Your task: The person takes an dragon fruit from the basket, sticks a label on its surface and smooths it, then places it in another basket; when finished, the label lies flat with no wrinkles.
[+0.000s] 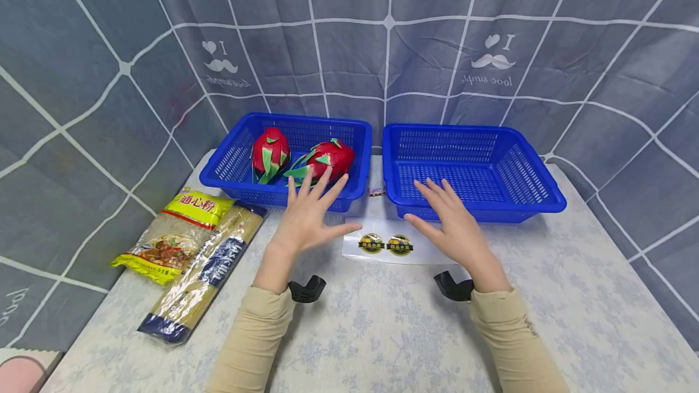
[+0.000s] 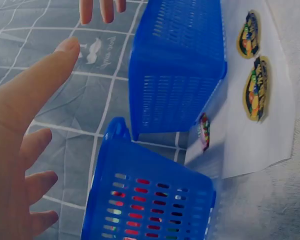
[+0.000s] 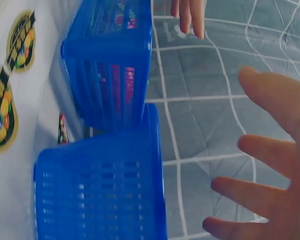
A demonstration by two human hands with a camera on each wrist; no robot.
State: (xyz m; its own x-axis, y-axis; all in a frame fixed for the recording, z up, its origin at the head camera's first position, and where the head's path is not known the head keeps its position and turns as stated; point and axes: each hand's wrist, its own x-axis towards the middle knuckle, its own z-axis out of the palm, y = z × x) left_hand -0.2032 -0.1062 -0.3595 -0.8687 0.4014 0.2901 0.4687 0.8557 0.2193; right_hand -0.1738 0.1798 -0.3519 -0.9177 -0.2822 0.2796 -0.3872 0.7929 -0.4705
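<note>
My left hand (image 1: 307, 217) is held with its fingers spread in front of the left blue basket (image 1: 246, 191), gripping nothing. In that basket lie two red dragon fruits with green scales, one (image 1: 271, 151) at the left and another (image 1: 330, 159) at the right. My right hand (image 1: 454, 226), fingers extended and holding nothing, is at the front of the right blue basket (image 1: 513, 208), whose slatted floor shows bare. In the left wrist view the left hand (image 2: 15, 125) appears beside both baskets. The right wrist view shows the right hand (image 3: 275, 165) with fingers apart.
Between the hands lies a white sheet (image 1: 428, 253) with two round fruit stickers (image 1: 384, 245). At the left are a yellow bag of macaroni (image 1: 180, 232) and a long pack of spaghetti (image 1: 210, 272). A small colourful wrapper (image 1: 377, 191) sits between the baskets. A tiled-pattern curtain (image 1: 349, 59) hangs behind.
</note>
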